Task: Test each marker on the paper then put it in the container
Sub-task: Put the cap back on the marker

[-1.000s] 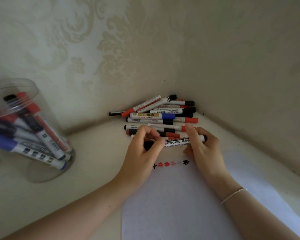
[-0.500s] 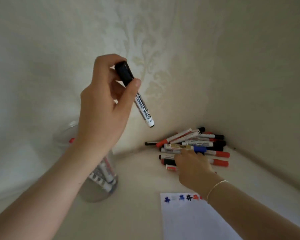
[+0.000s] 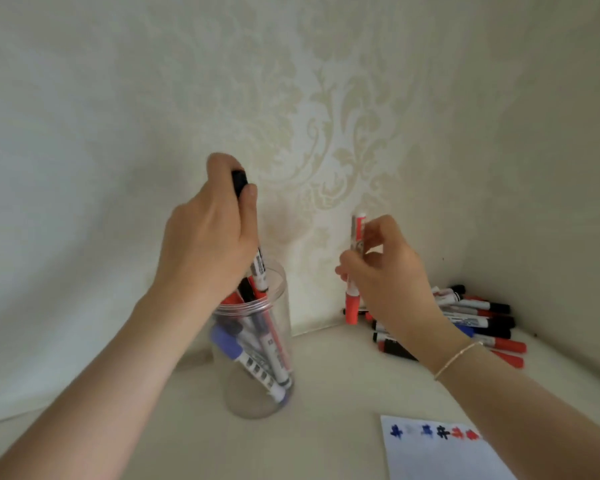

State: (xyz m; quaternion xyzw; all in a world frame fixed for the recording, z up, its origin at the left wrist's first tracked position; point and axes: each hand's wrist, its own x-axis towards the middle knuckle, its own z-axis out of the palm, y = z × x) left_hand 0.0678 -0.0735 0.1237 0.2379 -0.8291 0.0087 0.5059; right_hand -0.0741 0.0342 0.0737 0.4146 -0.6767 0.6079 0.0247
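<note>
wallpaper (image 3: pixel 343 140): cream, with a pale beige damask scroll pattern
desk (image 3: pixel 329 382): plain off-white
container (image 3: pixel 271 341): clear plastic, showing markers with red, black and blue caps and white printed barrels
marker in the left hand (image 3: pixel 259 268): black cap, white barrel with black print
marker in the right hand (image 3: pixel 352 308): red cap, white barrel with red print
marker pile (image 3: pixel 478 320): white barrels, caps in black, red and one blue
paper (image 3: pixel 440 459): white, faint grid, row of test marks in blue, pale grey, blue, black, red, red
bracelet (image 3: pixel 459 358): thin, gold-coloured

Single head-worn wide-angle view, looking forward and down, close over the table (image 3: pixel 343 393) corner
</note>
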